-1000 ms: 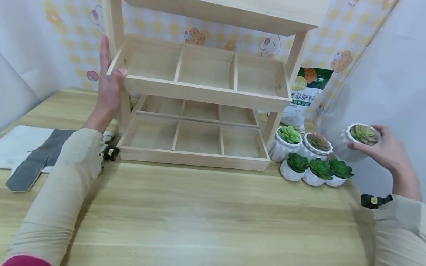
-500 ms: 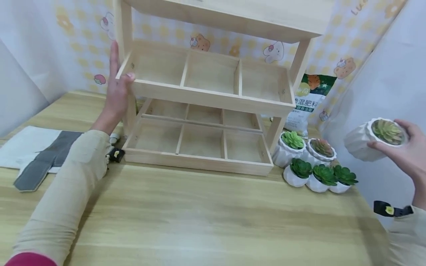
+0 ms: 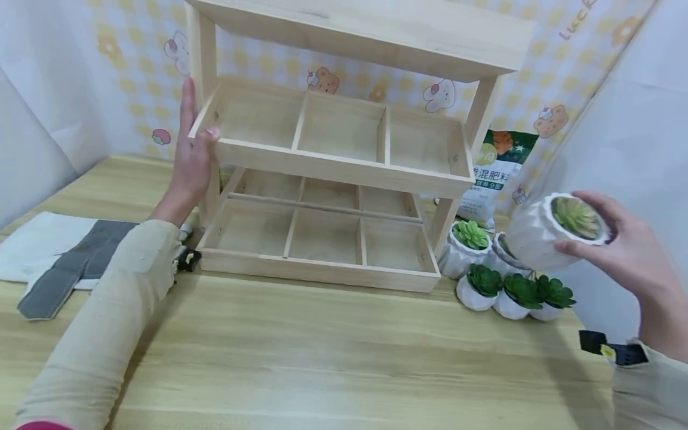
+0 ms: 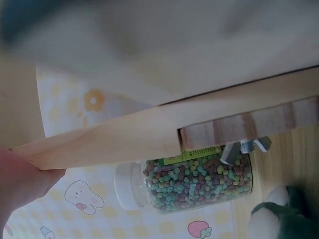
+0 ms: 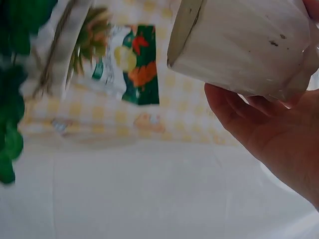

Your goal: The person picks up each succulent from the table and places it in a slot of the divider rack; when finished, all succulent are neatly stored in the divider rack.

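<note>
My right hand (image 3: 626, 248) grips a potted succulent (image 3: 543, 233) near its rim, raised over the other pots. Its white ribbed pot is tilted, the pale green plant facing the palm. From the right wrist view, my fingers (image 5: 249, 119) lie along the side of the white pot (image 5: 249, 45). At the other side, my left hand (image 3: 192, 158) holds the left end of a three-tier wooden shelf (image 3: 333, 158), thumb at the middle tier's front corner and a finger up along the post. In the left wrist view that hand (image 4: 22, 179) is partly cut off.
Several potted succulents (image 3: 510, 292) stand at the shelf's right foot. Behind them leans a fertilizer bag (image 3: 489, 179). A grey and white cloth item (image 3: 70, 257) lies on the table (image 3: 322, 358) at left. Behind the shelf is a jar of coloured pellets (image 4: 199, 181).
The right hand carried the succulent away to the right, then back left over the other pots, tilting it more. The left hand stays on the shelf. The head view shifted slightly.
</note>
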